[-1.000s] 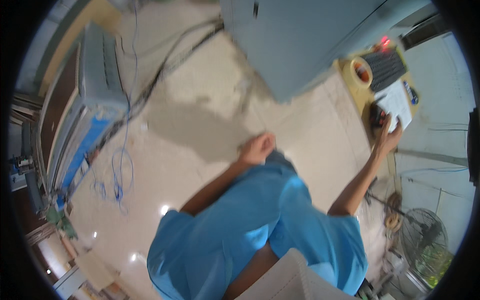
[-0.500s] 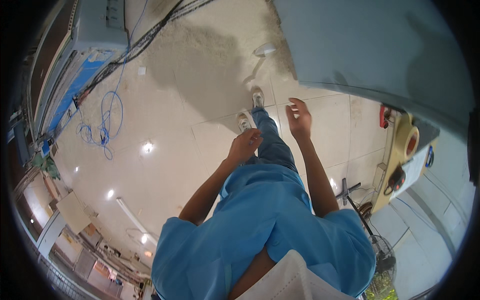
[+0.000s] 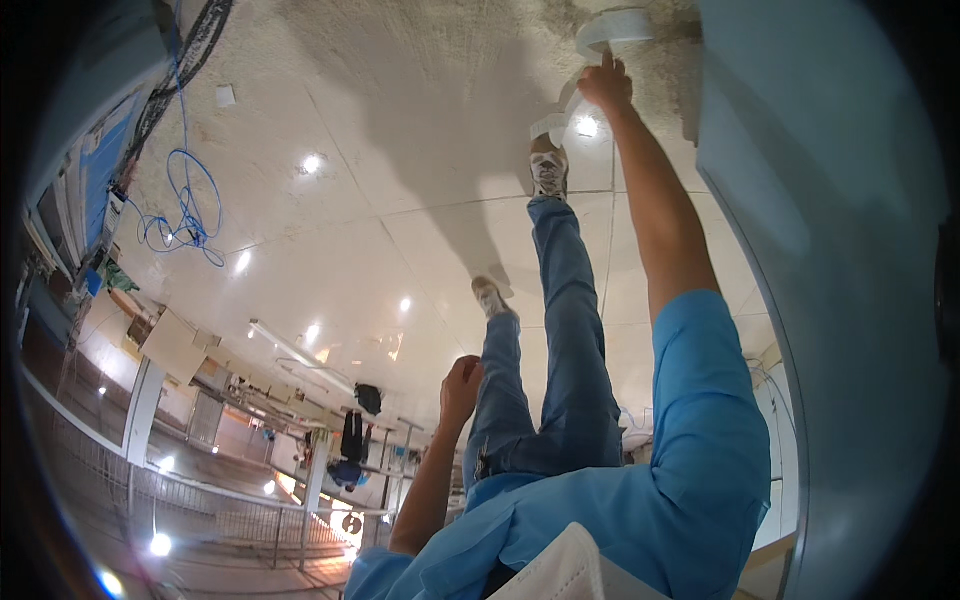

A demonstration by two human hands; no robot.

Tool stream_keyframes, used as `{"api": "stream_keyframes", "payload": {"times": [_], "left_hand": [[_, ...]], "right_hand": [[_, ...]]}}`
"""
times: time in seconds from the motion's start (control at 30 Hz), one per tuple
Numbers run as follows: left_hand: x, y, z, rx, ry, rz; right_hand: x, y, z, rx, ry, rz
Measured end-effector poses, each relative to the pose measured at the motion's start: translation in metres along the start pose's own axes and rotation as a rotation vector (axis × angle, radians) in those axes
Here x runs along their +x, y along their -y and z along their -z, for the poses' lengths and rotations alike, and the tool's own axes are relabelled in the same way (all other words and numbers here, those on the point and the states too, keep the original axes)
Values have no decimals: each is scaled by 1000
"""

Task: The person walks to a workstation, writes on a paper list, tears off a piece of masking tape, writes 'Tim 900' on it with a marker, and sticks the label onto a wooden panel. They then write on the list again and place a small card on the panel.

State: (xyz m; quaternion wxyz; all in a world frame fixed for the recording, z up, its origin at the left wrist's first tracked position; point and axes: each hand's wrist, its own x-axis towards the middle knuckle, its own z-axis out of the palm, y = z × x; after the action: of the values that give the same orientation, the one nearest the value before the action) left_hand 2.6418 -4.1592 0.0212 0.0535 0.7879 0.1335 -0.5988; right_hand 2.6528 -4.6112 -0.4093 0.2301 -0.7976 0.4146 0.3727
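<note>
My right hand (image 3: 607,86) stretches far forward, low toward the floor, with its index finger extended. Its fingertips overlap the edge of a pale, curved, flat piece (image 3: 617,27) on the floor; whether they touch it I cannot tell. A narrow pale strip (image 3: 548,127) curves down from behind this hand to the tip of my right shoe, perhaps part of the same piece. My left hand (image 3: 460,388) hangs beside my left thigh, fingers curled in and nothing visible in them.
Along the right stands a large grey-blue panel (image 3: 850,250), close to my right arm. Blue cable (image 3: 190,220) lies in loose loops on the left floor, near dark cables (image 3: 170,85) and a machine's side. Railings (image 3: 220,505) and a distant person (image 3: 348,470) show at lower left.
I have stepped forward and leaned down. My right hand has reached out to the pale piece on the floor, while my left hand has dropped back beside my thigh.
</note>
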Motion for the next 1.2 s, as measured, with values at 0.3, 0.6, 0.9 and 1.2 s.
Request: {"api": "stream_keyframes", "payload": {"times": [0.3, 0.6, 0.9, 1.2], "left_hand": [[49, -96, -38, -376, 128, -89], [20, -276, -45, -1233, 834, 110], [-130, -382, 91, -1179, 765, -700], [-343, -417, 187, 441, -309, -1644]], "right_hand": [[-24, -33, -19, 853, 10, 33], [-429, -39, 165, 2421, 140, -156], [-584, -7, 240, 2403, 199, -229], [-607, 46, 434, 1347, -1010, 299]]}}
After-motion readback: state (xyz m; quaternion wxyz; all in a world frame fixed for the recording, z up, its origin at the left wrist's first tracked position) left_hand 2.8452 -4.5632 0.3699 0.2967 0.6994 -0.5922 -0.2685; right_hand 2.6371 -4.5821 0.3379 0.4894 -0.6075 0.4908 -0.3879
